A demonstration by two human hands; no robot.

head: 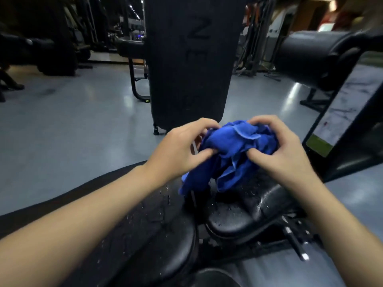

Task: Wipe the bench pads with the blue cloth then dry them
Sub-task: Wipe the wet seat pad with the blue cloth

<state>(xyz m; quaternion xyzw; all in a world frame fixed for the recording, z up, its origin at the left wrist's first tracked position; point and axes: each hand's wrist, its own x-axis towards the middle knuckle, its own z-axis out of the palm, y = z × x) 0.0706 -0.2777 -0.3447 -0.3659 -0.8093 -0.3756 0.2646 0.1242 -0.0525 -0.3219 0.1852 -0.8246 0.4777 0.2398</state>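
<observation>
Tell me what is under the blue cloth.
Under the blue cloth, two black bench pads beaded with water droplets. The gap directly beneath the cloth's hanging folds is too dark to read.

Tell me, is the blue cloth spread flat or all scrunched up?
Scrunched up. The blue cloth bunches in folds between the left hand and right hand.
</observation>
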